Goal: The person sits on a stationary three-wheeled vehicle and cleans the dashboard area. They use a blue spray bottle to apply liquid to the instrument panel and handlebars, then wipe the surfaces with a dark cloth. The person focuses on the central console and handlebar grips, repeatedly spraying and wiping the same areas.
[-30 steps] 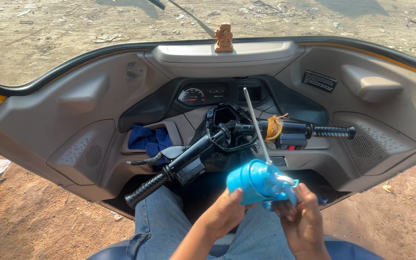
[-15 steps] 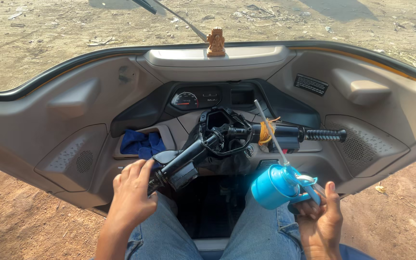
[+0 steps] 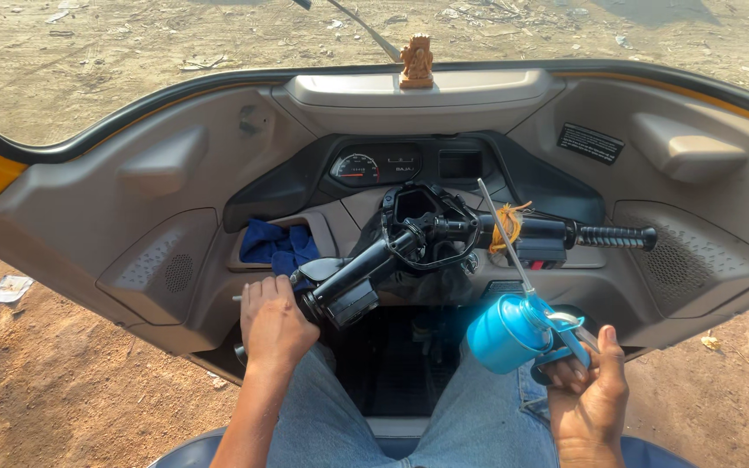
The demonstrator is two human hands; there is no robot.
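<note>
My left hand [image 3: 275, 325] is wrapped around the left grip of the black handlebar [image 3: 426, 238] of a three-wheeler. My right hand [image 3: 587, 394] holds a blue oil can [image 3: 509, 334] at my right knee, its long thin spout [image 3: 500, 230] slanting up and left towards the middle of the handlebar. The right grip [image 3: 617, 236] stands free, with an orange string [image 3: 506, 221] tied beside it.
A grey dashboard [image 3: 175, 208] with a small gauge [image 3: 359, 166] spans the view. A blue cloth [image 3: 275, 247] lies in the left dashboard pocket. A small brown figurine [image 3: 416, 61] stands on top. Bare dirt ground lies beyond the windscreen and at both sides.
My left hand left the oil can, swung to the left and closed on the left grip. The can moved right and stayed in my right hand alone.
</note>
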